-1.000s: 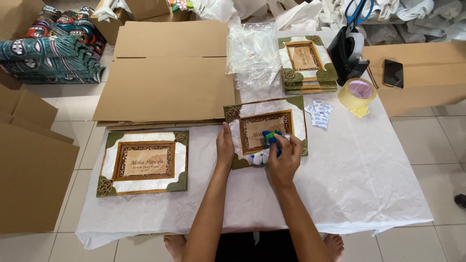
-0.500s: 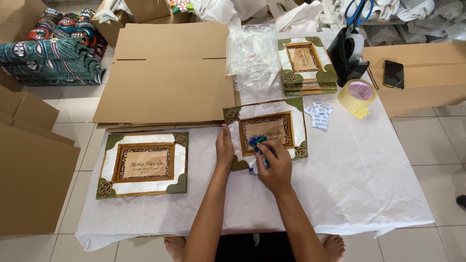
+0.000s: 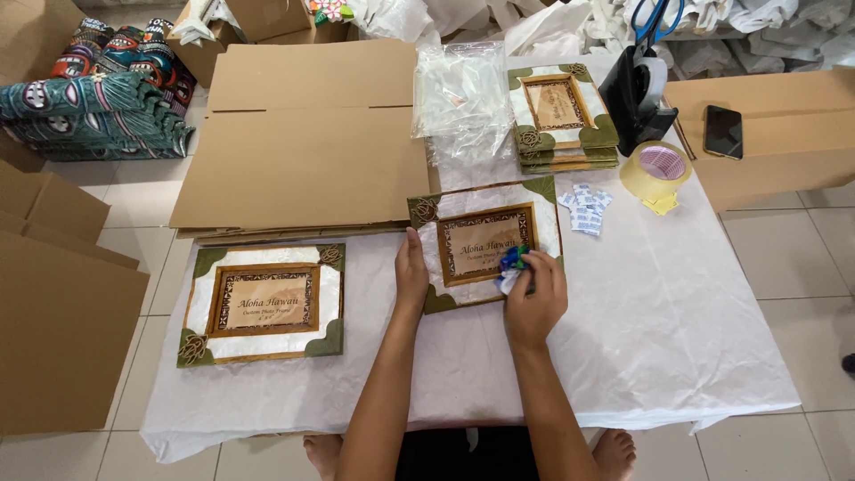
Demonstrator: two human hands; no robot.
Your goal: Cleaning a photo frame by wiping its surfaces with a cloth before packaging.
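Cloth (image 3: pixel 512 261) work creeps down to the lower edge of the frame (image 3: pixel 485 240) mid-desk; right hand (image 3: pixel 534 294) grips that blue-white rag, left hand (image 3: pixel 411 272) lies flat, open, pinning the frame's left side.

Bare white cloth (image 3: pixel 677 321) lay open right of the hands, while a second frame (image 3: pixel 264 303) and flat cardboard (image 3: pixel 303 151) crowded the left
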